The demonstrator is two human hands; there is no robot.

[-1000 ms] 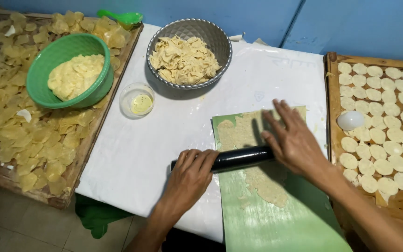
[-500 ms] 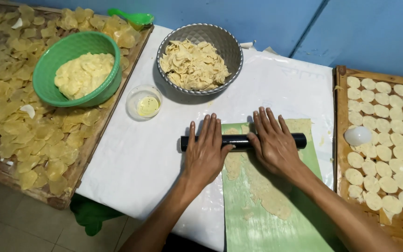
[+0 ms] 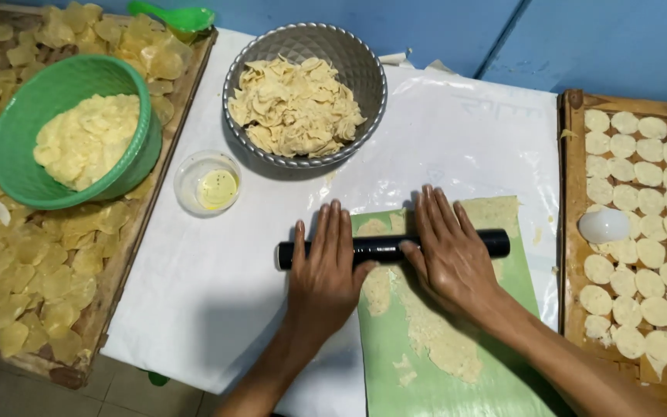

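Black rolling pin (image 3: 386,247) lies across green sheet (image 3: 457,371) on counter (image 3: 218,309) — rigid, smooth, likely slippery. Left hand (image 3: 324,270), right hand (image 3: 448,255) flat, grip open, palms pressing. Dough (image 3: 434,332) beneath soft, thin, tearable — press near pin ends.

A glossy black cylindrical rolling pin (image 3: 384,247) lies across a pale green plastic sheet (image 3: 457,378) smeared with cream-yellow dough (image 3: 438,340). The round plastic basket (image 3: 55,93) is bright green; the fluted metal bowl (image 3: 372,85) is silver-grey.
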